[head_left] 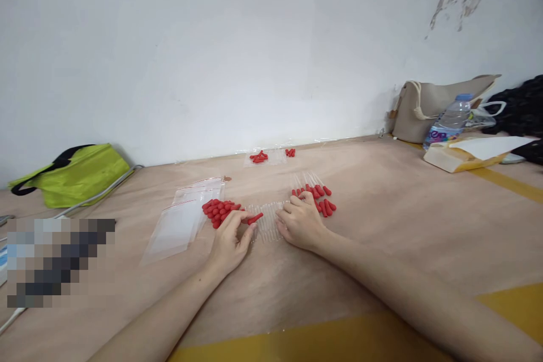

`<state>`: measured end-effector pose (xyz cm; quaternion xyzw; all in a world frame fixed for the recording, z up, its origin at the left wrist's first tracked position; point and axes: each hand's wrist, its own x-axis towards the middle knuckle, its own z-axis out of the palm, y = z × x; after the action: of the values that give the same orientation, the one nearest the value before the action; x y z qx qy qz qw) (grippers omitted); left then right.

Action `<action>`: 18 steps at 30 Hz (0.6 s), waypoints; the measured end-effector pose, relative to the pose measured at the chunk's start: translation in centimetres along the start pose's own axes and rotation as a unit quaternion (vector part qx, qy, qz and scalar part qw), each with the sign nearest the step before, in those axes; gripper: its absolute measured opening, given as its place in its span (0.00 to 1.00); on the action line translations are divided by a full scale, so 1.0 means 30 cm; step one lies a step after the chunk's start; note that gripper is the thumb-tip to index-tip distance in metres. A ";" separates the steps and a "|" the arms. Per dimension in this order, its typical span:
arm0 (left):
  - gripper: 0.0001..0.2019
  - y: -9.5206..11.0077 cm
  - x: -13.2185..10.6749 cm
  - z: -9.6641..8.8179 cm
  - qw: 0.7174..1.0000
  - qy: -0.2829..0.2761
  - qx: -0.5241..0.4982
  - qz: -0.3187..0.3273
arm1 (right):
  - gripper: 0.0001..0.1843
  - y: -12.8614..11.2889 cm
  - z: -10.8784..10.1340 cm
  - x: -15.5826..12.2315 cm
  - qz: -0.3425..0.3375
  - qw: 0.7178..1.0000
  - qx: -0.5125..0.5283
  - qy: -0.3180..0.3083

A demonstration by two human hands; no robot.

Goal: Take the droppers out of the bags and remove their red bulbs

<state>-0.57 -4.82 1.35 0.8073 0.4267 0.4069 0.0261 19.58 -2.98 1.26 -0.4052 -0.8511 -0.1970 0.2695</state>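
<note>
My left hand [233,237] is closed, with a red rubber dropper bulb [255,218] between its fingertips. Beside that hand lies a heap of similar red bulbs [217,210]. Between my hands, a row of clear thin tubes [267,223] rests on the table. My right hand [302,219] is at the right end of this row with its fingers curled in; whatever they hold is hidden. Just beyond it are several clear tubes fitted with red bulbs [319,189], partly covered by the hand.
Clear zip bags [178,226] lie left of the heap. Near the wall is a bag with red-bulbed pieces [259,156]. A green pouch [85,175] sits far left. At right stand a water bottle [449,121], a beige bag [428,107] and an open paper packet [449,156].
</note>
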 end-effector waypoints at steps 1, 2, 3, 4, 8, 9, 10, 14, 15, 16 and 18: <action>0.06 -0.001 -0.001 0.000 1.000 -0.004 0.007 0.000 | 0.13 -0.003 -0.003 -0.001 0.008 1.000 0.010 -0.004; 0.06 -0.003 -0.002 0.001 1.000 -0.006 0.015 0.000 | 0.14 -0.004 -0.006 -0.002 0.013 1.000 0.020 -0.009; 0.06 -0.004 -0.003 0.001 1.000 -0.007 0.024 0.000 | 0.17 -0.005 -0.009 -0.002 0.015 0.999 0.029 -0.015; 0.06 -0.006 -0.005 0.000 0.999 -0.007 0.031 0.001 | 0.19 -0.005 -0.012 -0.001 0.017 0.999 0.038 -0.020; 0.06 -0.008 -0.007 0.000 0.999 0.000 0.037 0.010 | 0.27 0.007 -0.029 0.005 0.037 0.997 0.069 -0.016; 0.06 -0.005 -0.004 0.001 0.999 0.000 0.037 0.013 | 0.26 0.013 -0.036 0.007 0.046 0.996 0.077 -0.008; 0.06 0.000 0.001 0.003 0.999 -0.003 0.038 0.015 | 0.25 0.020 -0.042 0.010 0.049 0.995 0.084 -0.001; 0.06 0.047 0.045 0.020 0.998 -0.026 0.033 0.036 | 0.17 0.050 -0.068 0.012 -0.007 0.994 0.111 0.009; 0.06 0.065 0.060 0.028 0.998 -0.031 0.027 0.043 | 0.14 0.059 -0.074 0.009 -0.025 0.993 0.116 0.016; 0.06 0.083 0.074 0.037 0.998 -0.036 0.020 0.050 | 0.12 0.070 -0.080 0.004 -0.039 0.992 0.120 0.025; 0.06 0.116 0.103 0.058 0.997 -0.046 -0.002 0.064 | 0.11 0.103 -0.094 -0.013 -0.051 0.990 0.127 0.043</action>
<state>3.87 -4.30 3.49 0.8510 0.3713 0.3708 0.0213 23.09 -2.93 3.55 -0.3146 -0.8764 -0.1183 0.3449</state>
